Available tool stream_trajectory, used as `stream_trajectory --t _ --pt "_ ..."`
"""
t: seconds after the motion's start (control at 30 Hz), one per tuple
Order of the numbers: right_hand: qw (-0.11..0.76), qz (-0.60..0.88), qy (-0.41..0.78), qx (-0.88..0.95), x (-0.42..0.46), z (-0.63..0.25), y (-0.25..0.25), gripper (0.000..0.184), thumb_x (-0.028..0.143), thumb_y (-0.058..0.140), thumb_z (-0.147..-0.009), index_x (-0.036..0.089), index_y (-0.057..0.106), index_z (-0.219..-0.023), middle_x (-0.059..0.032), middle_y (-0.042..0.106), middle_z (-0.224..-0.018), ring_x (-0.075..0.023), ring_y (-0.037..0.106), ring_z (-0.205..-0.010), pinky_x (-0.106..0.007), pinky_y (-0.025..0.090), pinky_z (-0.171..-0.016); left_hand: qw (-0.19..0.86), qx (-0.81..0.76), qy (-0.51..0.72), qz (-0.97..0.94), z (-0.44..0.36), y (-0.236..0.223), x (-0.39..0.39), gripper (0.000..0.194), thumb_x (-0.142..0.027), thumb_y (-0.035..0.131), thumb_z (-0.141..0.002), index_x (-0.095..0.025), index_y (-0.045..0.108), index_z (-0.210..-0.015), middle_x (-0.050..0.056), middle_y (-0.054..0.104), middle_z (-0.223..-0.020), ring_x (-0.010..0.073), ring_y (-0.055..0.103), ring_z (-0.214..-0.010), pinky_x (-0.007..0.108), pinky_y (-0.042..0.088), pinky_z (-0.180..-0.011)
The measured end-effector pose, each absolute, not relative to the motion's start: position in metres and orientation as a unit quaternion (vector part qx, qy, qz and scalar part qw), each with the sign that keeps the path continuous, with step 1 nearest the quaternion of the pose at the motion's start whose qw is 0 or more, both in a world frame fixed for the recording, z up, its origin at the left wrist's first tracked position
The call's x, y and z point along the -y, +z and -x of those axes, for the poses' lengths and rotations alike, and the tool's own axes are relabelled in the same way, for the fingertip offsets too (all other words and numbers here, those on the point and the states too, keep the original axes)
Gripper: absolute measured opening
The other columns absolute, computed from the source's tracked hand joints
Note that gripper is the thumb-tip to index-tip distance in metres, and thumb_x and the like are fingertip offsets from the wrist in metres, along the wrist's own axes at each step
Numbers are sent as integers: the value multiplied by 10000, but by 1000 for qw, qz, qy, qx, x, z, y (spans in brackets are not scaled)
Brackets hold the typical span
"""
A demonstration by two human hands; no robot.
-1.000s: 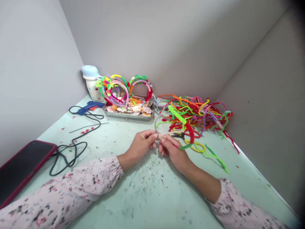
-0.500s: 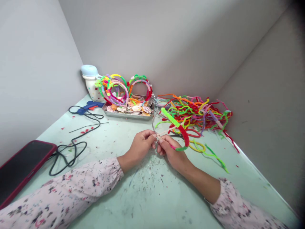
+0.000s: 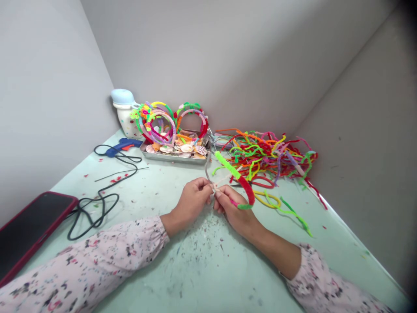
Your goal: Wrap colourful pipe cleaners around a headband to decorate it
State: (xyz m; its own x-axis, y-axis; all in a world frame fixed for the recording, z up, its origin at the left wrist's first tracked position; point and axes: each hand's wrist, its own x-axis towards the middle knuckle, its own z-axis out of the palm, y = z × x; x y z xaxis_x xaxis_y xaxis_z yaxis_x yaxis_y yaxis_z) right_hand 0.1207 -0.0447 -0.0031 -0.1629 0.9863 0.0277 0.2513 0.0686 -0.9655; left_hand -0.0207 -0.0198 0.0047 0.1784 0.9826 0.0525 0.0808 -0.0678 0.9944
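Observation:
My left hand (image 3: 192, 201) and my right hand (image 3: 233, 208) meet in front of me, and their fingertips pinch a thin grey hairband (image 3: 206, 170). Fuzzy pipe cleaners wrap the band: a lime green stretch (image 3: 227, 165), then a red one (image 3: 246, 188), with pink and green ends curling by my right hand. A pale wrapped section shows between my fingers. The band's lower part is hidden by my hands. Behind them lies a tangled pile of multicoloured pipe cleaners (image 3: 263, 155), not touching either hand.
A metal tray of seashells (image 3: 172, 159) stands at the back, with finished pipe-cleaner hairbands (image 3: 159, 124) propped there beside a spotted white jar (image 3: 124, 114). A blue glue gun (image 3: 122, 147) with black cord (image 3: 94, 213) and a red-cased phone (image 3: 32, 226) lie on the left. Grey walls enclose the pale green table.
The hairband has tilted, its green and red section swinging down and to the left nearer my right hand. Both hands stay nearly in place, still pinching it.

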Motion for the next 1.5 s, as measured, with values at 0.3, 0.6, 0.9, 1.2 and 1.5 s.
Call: stream_trajectory --t 0.3,0.6,0.9,1.2,1.5 --pt "434 491 468 593 43 -123 -9 259 384 446 -887 199 535 -729 10 563 -636 -126 514 -588 -247 405 -567 541 -439 452 -557 18 5 21 184 -311 523 -803 -150 558 -721 -43 503 -509 88 448 -483 210 350 -510" --pt "425 497 460 600 43 -122 -8 238 367 442 -884 203 523 -730 13 567 -636 -125 511 -588 -245 406 -567 502 -479 445 -566 18 4 22 193 -274 512 -785 -162 503 -629 -53 476 -474 84 408 -445 211 313 -474" --pt "411 502 430 628 47 -122 -4 241 356 446 -888 209 527 -716 21 573 -632 -128 525 -600 -247 409 -591 485 -486 451 -570 20 4 22 158 -216 502 -749 -167 480 -601 -57 459 -469 83 399 -448 210 316 -476" --pt "434 499 492 567 38 -126 -8 291 431 473 -864 193 553 -717 9 583 -619 -118 523 -547 -246 408 -551 534 -436 462 -558 19 5 22 182 -297 529 -802 -162 540 -681 -36 480 -509 92 426 -478 227 333 -500" --pt "427 485 490 585 39 -125 -5 278 400 467 -872 196 531 -696 12 568 -608 -117 515 -553 -243 406 -550 515 -461 463 -555 18 5 22 191 -315 546 -790 -151 546 -691 -40 491 -514 91 434 -488 221 346 -502"
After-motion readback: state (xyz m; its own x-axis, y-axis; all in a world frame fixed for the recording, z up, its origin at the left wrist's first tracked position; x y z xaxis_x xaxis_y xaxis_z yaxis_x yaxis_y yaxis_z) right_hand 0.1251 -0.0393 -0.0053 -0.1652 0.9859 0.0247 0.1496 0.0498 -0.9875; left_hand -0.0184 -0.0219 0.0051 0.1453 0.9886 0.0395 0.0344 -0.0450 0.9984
